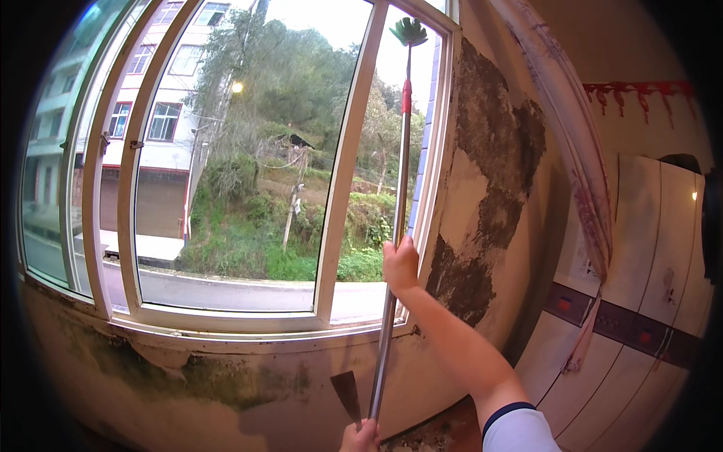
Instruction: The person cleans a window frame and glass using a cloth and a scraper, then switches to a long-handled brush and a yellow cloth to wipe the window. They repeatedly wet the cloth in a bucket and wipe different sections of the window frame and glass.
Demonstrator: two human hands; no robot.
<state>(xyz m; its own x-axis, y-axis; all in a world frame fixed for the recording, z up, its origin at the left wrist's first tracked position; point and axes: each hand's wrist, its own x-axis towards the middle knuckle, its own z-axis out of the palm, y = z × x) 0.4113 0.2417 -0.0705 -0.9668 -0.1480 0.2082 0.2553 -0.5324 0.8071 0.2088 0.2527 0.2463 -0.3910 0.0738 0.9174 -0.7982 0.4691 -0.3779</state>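
A long metal telescopic pole [403,169] with a red collar and a green bristle brush head [409,32] slants upward before the open right part of the window. My right hand [402,265] is closed round the pole near its middle. Lower down, at the bottom edge of the view, my left hand [361,436] grips the pole's lower part together with a putty knife [347,395], whose broad dark blade points up and to the left. The brush head stands high, near the window's upper right corner.
The sliding window's frame [333,186] and sill are at the left and centre. Peeling, dark-stained wall [480,169] lies right of it, mouldy wall [226,381] below. A bunched curtain [582,152] hangs beside a wardrobe [638,237] at the right. Debris lies on the floor [446,432].
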